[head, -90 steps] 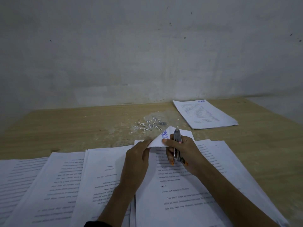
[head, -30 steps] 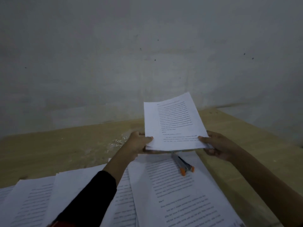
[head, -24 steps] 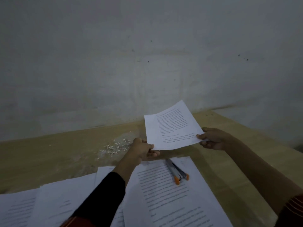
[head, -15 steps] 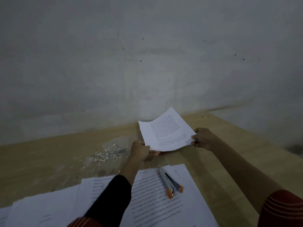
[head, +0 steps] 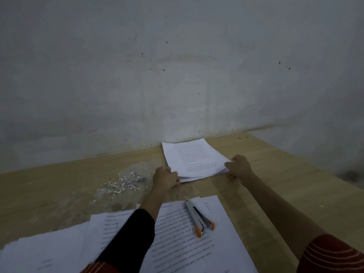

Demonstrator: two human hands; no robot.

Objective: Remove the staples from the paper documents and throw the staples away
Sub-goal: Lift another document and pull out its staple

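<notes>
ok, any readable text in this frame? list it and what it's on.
Nothing is legible.
far stack: printed lines, too blurred to read.
near document under the staple remover: printed lines, too blurred.
left sheets: faint print, too small.
staple remover: no marking visible.

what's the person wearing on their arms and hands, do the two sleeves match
They do not match. The left arm has a black sleeve ending short of the wrist. The right forearm is bare up to a dark red sleeve with thin pale stripes. The left hand and right hand show no gloves, rings or watch.
</notes>
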